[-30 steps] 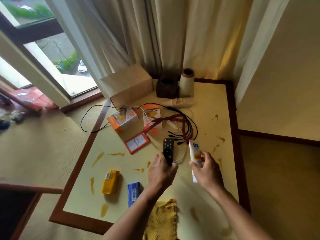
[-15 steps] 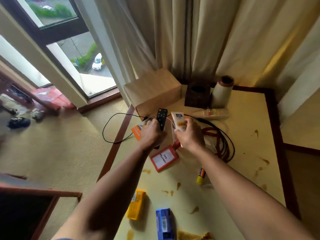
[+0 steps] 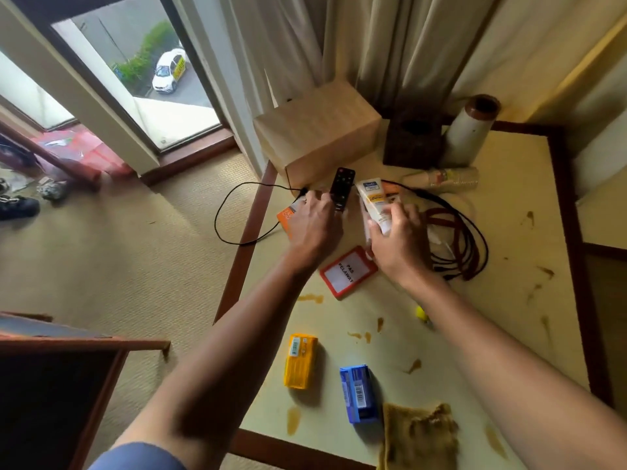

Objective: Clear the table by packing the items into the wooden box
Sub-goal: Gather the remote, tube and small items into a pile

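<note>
The left hand (image 3: 314, 225) grips a slim black remote control (image 3: 342, 184). The right hand (image 3: 397, 239) holds a white-and-orange plastic tube (image 3: 371, 198). The pale rectangular wooden box (image 3: 319, 130) stands just beyond both.

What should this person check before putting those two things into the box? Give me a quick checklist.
1. Left hand grips the remote: ok.
2. Right hand grips the white tube: ok.
3. Wooden box opening faces the hands: cannot tell.
4. Black cable out of the way: not ok, it lies just before the box.
5. Table cleared: not ok; badge holder, yellow pack and blue pack lie on it.
</note>
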Demonstrator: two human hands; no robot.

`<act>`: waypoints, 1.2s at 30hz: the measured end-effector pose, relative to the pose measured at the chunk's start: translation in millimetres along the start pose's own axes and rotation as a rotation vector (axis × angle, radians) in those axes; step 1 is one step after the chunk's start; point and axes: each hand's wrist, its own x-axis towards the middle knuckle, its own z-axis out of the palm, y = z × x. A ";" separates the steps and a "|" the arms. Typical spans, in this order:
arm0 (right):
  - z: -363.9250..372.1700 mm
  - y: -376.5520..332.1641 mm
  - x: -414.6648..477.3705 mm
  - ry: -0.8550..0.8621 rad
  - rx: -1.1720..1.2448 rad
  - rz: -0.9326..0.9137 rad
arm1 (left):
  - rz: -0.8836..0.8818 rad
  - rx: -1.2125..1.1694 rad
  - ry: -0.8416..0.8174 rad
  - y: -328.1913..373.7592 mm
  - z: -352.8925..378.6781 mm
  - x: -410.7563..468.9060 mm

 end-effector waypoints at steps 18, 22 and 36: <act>19.6 15.2 -248.4 -0.527 -0.310 0.110 | -0.190 0.029 -0.378 -39.2 20.1 -251.7; 21.3 15.6 -249.7 -0.460 -0.199 0.163 | -0.232 -0.069 -0.381 -41.1 14.0 -248.4; -34.6 29.0 -99.0 -0.001 0.297 0.389 | -0.232 -0.578 -0.199 22.6 -11.5 -106.8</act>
